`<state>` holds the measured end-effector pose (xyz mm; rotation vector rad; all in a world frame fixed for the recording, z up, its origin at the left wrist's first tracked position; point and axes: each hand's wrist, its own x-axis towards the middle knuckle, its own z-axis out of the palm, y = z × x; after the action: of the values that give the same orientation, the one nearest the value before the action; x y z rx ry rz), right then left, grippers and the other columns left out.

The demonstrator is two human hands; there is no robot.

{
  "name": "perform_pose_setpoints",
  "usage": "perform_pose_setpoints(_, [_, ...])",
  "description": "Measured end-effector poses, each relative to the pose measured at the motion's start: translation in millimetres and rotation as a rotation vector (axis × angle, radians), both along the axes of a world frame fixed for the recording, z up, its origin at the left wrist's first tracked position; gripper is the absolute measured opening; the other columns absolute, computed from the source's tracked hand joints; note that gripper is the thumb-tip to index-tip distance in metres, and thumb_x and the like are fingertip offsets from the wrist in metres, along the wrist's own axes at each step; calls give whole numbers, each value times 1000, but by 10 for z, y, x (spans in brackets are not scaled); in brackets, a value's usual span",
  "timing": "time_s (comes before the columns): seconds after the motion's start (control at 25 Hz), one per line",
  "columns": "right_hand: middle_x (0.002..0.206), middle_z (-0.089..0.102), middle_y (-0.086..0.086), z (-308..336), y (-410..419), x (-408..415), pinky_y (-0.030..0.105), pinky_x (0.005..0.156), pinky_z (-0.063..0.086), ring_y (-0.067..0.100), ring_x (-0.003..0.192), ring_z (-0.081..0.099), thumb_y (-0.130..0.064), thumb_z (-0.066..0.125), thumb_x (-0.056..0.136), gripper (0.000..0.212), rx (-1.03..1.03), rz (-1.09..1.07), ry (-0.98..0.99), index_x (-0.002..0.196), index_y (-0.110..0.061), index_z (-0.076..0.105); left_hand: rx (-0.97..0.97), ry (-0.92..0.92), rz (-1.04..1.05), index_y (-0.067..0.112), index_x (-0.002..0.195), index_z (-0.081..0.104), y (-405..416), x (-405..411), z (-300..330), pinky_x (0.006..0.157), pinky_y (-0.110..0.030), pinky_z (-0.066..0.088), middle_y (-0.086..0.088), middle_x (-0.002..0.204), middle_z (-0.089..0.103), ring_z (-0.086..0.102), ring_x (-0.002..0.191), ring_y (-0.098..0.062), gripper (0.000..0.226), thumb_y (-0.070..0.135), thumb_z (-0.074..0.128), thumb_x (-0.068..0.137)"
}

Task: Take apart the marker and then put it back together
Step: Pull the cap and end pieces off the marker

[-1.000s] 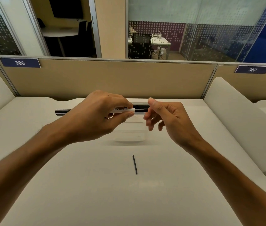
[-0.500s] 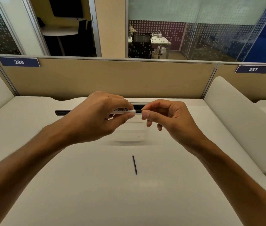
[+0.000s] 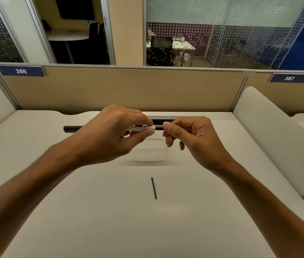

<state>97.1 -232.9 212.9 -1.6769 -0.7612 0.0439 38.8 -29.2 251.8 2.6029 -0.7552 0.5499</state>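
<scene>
Head | one marker [image 3: 141, 127] (two hands pinching) | one black rod [image 3: 154, 188]

The marker [image 3: 140, 128] is lying level in the air above the desk, its white printed barrel pointing right and its black cap end [image 3: 72, 128] sticking out left. A thin black rod [image 3: 154, 188] is lying flat on the near desk.
</scene>
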Motion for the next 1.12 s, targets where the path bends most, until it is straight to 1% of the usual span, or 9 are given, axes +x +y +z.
perform_pose_setpoints(0.16, [76,73,-3,28,-47,-2,12,57,46,9,68,68,-32,69,82,15,13,24,24,88,-18,72,-15,5,-2,15,98,71,3,-3,-2,56,-34,50,4,77,68,60,64,-14,29,36,53,91])
perform_pose_setpoints(0.28, [76,73,-6,27,-33,-21,12,57,45,10,68,69,-33,72,79,13,-3,-4,15,87,-23,71,-15,8,-6,15,97,71,-10,-7,0,57,-35,50,5,78,68,60,65,-14,28,36,53,91])
perform_pose_setpoints(0.4, [72,72,0,14,11,-32,12,55,44,12,65,68,-41,59,86,28,-19,-42,12,80,-16,71,-2,3,-15,16,97,71,-31,-8,8,55,-29,47,7,76,65,57,62,-12,27,35,54,92])
perform_pose_setpoints(0.52, [65,69,5,13,20,-19,20,52,45,16,62,65,-43,51,92,40,-42,-36,16,70,-14,69,6,-8,-9,16,97,71,-31,-17,14,55,-23,45,8,75,65,56,60,-11,26,34,54,92])
perform_pose_setpoints(0.76, [75,73,-2,32,-16,-15,21,53,49,12,69,68,-39,65,84,23,-28,25,44,87,-17,70,-9,-14,2,14,97,71,-8,-25,-2,56,-32,49,4,77,68,59,63,-14,27,35,54,91])
perform_pose_setpoints(0.88, [78,73,-3,21,-7,-24,20,53,48,12,70,69,-35,69,81,17,-16,11,52,89,-21,70,-12,-13,5,13,97,71,-8,-30,-4,57,-34,50,3,78,68,60,64,-15,27,35,55,92])
perform_pose_setpoints(0.96, [77,73,-2,11,14,-36,21,53,47,14,70,70,-41,65,82,20,-13,-7,60,86,-22,69,1,-14,3,14,97,71,-11,-28,3,56,-29,48,5,77,67,58,62,-12,24,33,56,93])
perform_pose_setpoints(1.04, [73,72,0,2,32,-39,22,52,47,14,68,69,-47,57,86,33,-27,-31,55,83,-17,69,11,-17,2,14,97,71,-18,-24,9,54,-24,44,6,76,65,55,59,-11,20,29,59,93])
perform_pose_setpoints(1.12, [69,71,2,-8,44,-33,22,51,47,12,65,67,-45,53,90,38,-44,-33,36,79,-13,69,19,-24,5,14,97,71,-22,-25,7,54,-22,44,6,75,65,54,59,-10,19,28,60,92])
